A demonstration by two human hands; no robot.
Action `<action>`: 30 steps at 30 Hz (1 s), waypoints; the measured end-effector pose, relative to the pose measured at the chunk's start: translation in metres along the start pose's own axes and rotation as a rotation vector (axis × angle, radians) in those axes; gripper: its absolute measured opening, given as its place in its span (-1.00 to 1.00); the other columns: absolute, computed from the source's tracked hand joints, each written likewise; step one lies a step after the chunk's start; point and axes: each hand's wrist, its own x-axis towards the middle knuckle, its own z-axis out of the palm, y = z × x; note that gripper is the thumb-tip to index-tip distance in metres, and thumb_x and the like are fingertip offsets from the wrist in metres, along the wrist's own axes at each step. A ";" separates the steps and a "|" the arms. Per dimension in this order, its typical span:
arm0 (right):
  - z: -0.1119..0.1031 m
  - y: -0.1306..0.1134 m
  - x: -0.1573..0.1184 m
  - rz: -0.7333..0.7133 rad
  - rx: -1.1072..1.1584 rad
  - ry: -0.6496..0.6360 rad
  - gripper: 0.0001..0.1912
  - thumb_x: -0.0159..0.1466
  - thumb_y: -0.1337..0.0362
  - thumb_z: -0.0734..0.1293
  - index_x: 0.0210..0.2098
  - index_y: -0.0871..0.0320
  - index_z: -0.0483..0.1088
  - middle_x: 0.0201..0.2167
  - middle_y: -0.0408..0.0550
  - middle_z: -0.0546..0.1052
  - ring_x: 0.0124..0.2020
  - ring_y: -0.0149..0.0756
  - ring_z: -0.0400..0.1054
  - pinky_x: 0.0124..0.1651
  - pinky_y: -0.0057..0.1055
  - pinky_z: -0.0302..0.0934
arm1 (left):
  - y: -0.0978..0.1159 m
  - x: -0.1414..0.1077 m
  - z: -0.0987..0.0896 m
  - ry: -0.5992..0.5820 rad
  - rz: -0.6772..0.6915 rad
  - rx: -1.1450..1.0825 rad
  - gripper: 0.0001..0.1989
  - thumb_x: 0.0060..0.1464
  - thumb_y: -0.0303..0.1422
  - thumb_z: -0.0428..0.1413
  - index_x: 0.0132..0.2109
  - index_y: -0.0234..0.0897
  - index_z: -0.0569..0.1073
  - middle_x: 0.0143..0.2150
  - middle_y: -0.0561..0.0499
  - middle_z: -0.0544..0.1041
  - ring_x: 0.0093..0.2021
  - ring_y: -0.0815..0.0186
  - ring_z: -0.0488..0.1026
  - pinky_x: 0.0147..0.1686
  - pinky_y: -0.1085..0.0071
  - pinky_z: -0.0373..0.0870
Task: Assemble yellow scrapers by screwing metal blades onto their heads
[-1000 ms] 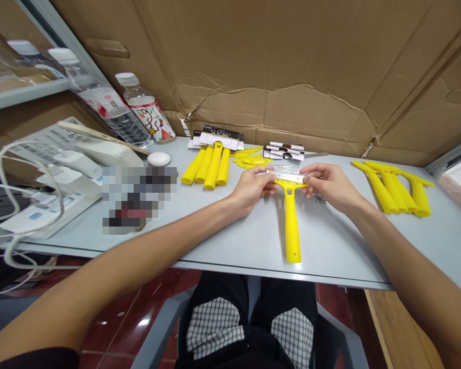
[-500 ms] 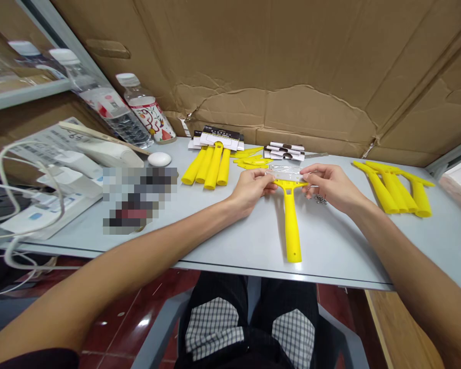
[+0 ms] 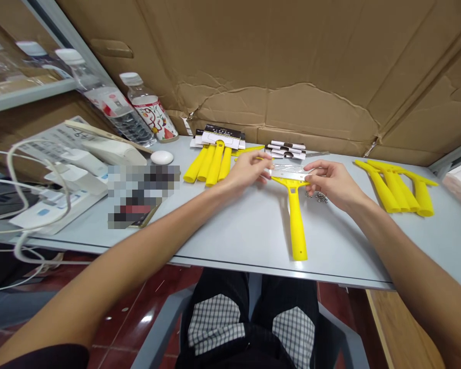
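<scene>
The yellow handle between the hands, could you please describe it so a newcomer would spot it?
On the pale table, look between the left hand and right hand. There a yellow handle points toward the near edge, a silvery strip across its head. It is alone; the other yellow handles are grouped left and right.

A pixelated patch obscures part of the tabletop, and the left hand partly hides yellow strips.

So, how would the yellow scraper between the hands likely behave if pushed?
The scraper is probably stiff and fairly light, as its body looks like moulded plastic. Its rounded handle might start to roll, but the wide head would likely stop it.
</scene>
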 end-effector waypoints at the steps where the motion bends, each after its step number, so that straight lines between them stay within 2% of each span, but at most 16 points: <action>1: 0.000 0.000 0.000 -0.004 -0.004 0.001 -0.65 0.11 0.34 0.61 -0.13 0.16 0.53 -0.54 -0.12 0.56 -0.53 -0.27 0.50 -0.39 -0.32 0.40 | 0.001 0.006 -0.007 0.048 0.115 0.077 -0.93 0.18 -0.49 0.24 -0.18 -0.26 0.55 -0.24 -0.06 0.65 -0.38 0.32 0.57 -0.35 0.40 0.48; 2: 0.000 0.000 0.000 -0.008 -0.009 -0.004 -0.65 0.11 0.35 0.61 -0.13 0.15 0.53 -0.53 -0.11 0.57 -0.53 -0.27 0.50 -0.39 -0.32 0.40 | 0.001 0.012 -0.015 0.124 0.234 0.184 -0.94 0.16 -0.49 0.25 -0.24 -0.25 0.55 -0.24 -0.06 0.64 -0.31 0.31 0.57 -0.29 0.42 0.48; 4: 0.000 0.000 0.000 -0.012 -0.018 -0.014 -0.64 0.12 0.35 0.61 -0.12 0.15 0.53 -0.51 -0.10 0.58 -0.53 -0.27 0.51 -0.38 -0.31 0.41 | -0.004 0.023 -0.029 0.220 0.443 0.435 -0.91 0.12 -0.50 0.27 -0.21 -0.23 0.60 -0.18 -0.06 0.65 -0.15 0.25 0.57 -0.05 0.39 0.48; 6: 0.001 -0.001 -0.001 -0.009 -0.018 -0.023 -0.65 0.12 0.35 0.61 -0.12 0.15 0.52 -0.51 -0.10 0.58 -0.52 -0.27 0.51 -0.37 -0.32 0.41 | -0.014 0.032 -0.038 0.191 0.557 0.665 -0.82 0.15 -0.50 0.22 -0.12 -0.23 0.65 -0.07 -0.10 0.68 -0.01 0.16 0.57 0.17 0.27 0.43; 7: 0.002 -0.001 -0.001 -0.005 -0.016 -0.027 -0.65 0.12 0.34 0.60 -0.13 0.16 0.52 -0.52 -0.11 0.58 -0.52 -0.26 0.51 -0.37 -0.32 0.41 | -0.020 0.035 -0.041 0.143 0.587 0.770 -0.77 0.17 -0.49 0.20 -0.05 -0.24 0.66 0.00 -0.14 0.69 0.09 0.10 0.56 0.27 0.19 0.38; 9: 0.003 -0.002 -0.002 0.002 -0.017 -0.032 -0.65 0.12 0.34 0.60 -0.13 0.16 0.52 -0.54 -0.13 0.56 -0.52 -0.27 0.51 -0.37 -0.34 0.40 | -0.029 0.039 -0.043 0.023 0.589 0.979 -0.71 0.21 -0.47 0.15 0.02 -0.27 0.67 0.08 -0.20 0.70 0.18 0.01 0.55 0.33 0.08 0.35; 11: 0.003 -0.002 -0.002 0.006 -0.021 -0.034 -0.64 0.12 0.33 0.61 -0.12 0.15 0.52 -0.55 -0.14 0.56 -0.52 -0.28 0.51 -0.36 -0.35 0.40 | -0.033 0.040 -0.042 -0.059 0.562 1.153 -0.68 0.24 -0.46 0.12 0.05 -0.26 0.68 0.08 -0.22 0.71 0.20 -0.04 0.56 0.31 0.04 0.37; 13: 0.003 -0.002 -0.002 0.007 -0.021 -0.035 -0.63 0.11 0.33 0.61 -0.11 0.15 0.52 -0.53 -0.13 0.57 -0.52 -0.29 0.51 -0.36 -0.35 0.40 | -0.032 0.039 -0.041 -0.070 0.552 1.268 -0.66 0.25 -0.46 0.10 0.06 -0.25 0.69 0.06 -0.22 0.72 0.19 -0.05 0.57 0.26 0.03 0.41; 19: 0.003 0.000 -0.001 0.013 -0.021 -0.032 -0.66 0.13 0.35 0.57 -0.12 0.16 0.52 -0.52 -0.12 0.58 -0.52 -0.29 0.51 -0.37 -0.35 0.40 | -0.022 0.031 -0.040 -0.021 0.570 1.326 -0.60 0.27 -0.47 0.07 0.15 -0.28 0.67 0.08 -0.28 0.70 0.16 -0.09 0.57 0.17 0.00 0.44; 25: 0.002 0.002 0.000 0.006 -0.022 -0.039 -0.62 0.11 0.32 0.60 -0.10 0.15 0.52 -0.52 -0.13 0.57 -0.51 -0.29 0.51 -0.36 -0.35 0.40 | -0.023 0.030 -0.040 -0.028 0.601 1.349 -0.58 0.34 -0.48 -0.01 0.18 -0.35 0.64 0.05 -0.31 0.66 0.13 -0.07 0.53 0.14 0.05 0.43; 30: 0.002 0.002 -0.001 0.009 -0.020 -0.032 -0.62 0.12 0.32 0.61 -0.10 0.15 0.51 -0.53 -0.13 0.57 -0.52 -0.28 0.51 -0.34 -0.35 0.40 | -0.018 0.031 -0.042 0.031 0.673 1.315 -0.50 0.38 -0.51 -0.09 0.33 -0.46 0.50 0.06 -0.36 0.57 0.09 -0.05 0.47 0.10 0.06 0.42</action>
